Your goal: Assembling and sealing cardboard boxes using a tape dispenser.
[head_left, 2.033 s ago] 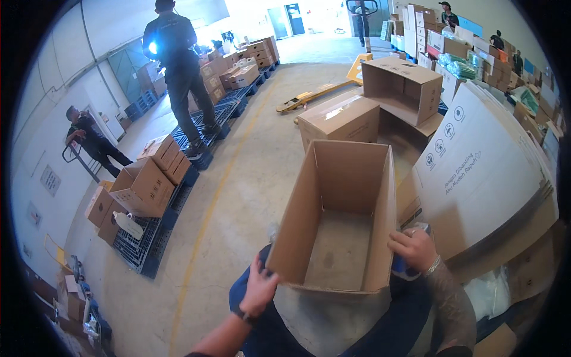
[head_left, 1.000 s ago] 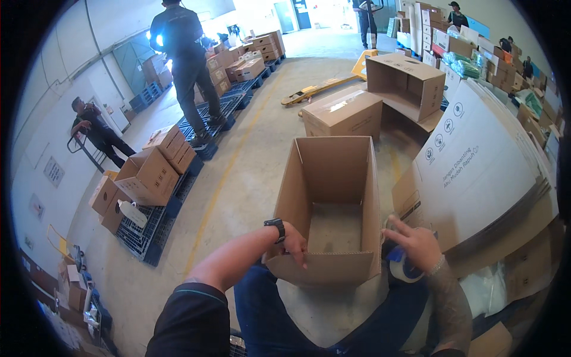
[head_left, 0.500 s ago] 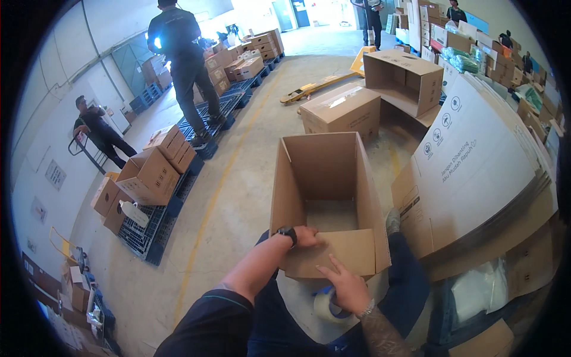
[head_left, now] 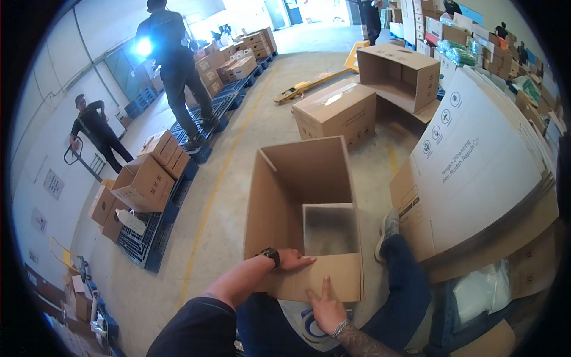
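An open cardboard box (head_left: pixel 275 208) stands tilted in front of me, its walls up and a gap at its bottom showing the floor. My left hand (head_left: pixel 294 259), with a black watch on the wrist, is closed over the inner edge of the near flap (head_left: pixel 342 276), one digit stretched along it. The right hand (head_left: pixel 328 309) is open, two digits spread against the outer face of that flap. Just under this hand sits a tape roll with a blue core (head_left: pixel 310 326), partly hidden; whether the hand touches it I cannot tell.
A closed carton (head_left: pixel 336 113) and an open one (head_left: pixel 399 77) stand ahead, by a yellow pallet jack (head_left: pixel 315 84). Flat cardboard sheets (head_left: pixel 476 160) lean at my right. Boxes stand on blue pallets (head_left: pixel 143 238) at left, where two people (head_left: pixel 169 65) are. My foot (head_left: pixel 389 229) is beside the box.
The box has shifted left and toward me, and its tilt has changed. Both hands have moved with it, down and slightly left. The tape roll shows less of its side.
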Available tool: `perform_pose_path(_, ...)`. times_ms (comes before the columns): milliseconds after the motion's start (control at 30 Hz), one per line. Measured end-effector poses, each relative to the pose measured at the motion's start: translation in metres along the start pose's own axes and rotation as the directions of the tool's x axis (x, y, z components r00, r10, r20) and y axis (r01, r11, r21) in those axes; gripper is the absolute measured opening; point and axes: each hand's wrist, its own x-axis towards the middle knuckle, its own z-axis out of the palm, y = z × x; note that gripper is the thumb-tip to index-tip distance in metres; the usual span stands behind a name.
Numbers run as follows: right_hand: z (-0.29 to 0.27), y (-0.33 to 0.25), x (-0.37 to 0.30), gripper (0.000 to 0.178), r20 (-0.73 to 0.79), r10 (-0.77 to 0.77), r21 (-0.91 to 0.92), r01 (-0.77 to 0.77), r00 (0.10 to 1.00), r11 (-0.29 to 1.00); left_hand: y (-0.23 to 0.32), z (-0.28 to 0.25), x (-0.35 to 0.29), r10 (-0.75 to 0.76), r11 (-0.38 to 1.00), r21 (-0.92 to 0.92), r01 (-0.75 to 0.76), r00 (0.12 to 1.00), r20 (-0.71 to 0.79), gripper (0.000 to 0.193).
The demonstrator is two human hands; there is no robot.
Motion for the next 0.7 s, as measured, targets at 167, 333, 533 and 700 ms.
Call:
perform_pose_path(167, 0.005, 0.009, -0.007, 0.078, 0.046, 0.034, 0.074, -0.037, 0.998, 0.997, 0.028, 0.006, 0.023, -0.047, 0.998, -0.026, 0.051, 0.986, 0.157, 0.115)
perform_pose_path(333, 0.002, 0.035, -0.002, 0.083, 0.034, 0.040, 0.114, -0.044, 0.999, 0.993, 0.066, -0.092, 0.070, 0.186, 0.880, 0.471, -0.057, 0.955, -0.233, 0.104)
perform_pose_path(533, 0.011, 0.046, -0.007, 0.076, 0.008, 0.012, 0.124, -0.013, 1.000, 0.992, 0.069, -0.262, 0.090, 0.236, 0.968, 0.240, 0.080, 0.050, -0.970, 0.093)
perform_pose_path(700, 0.003, 0.049, -0.008, 0.075, -0.026, -0.035, 0.064, 0.036, 0.999, 0.997, 0.044, -0.280, 0.086, -0.061, 0.953, 0.111, 0.282, 0.537, -0.841, 0.084)
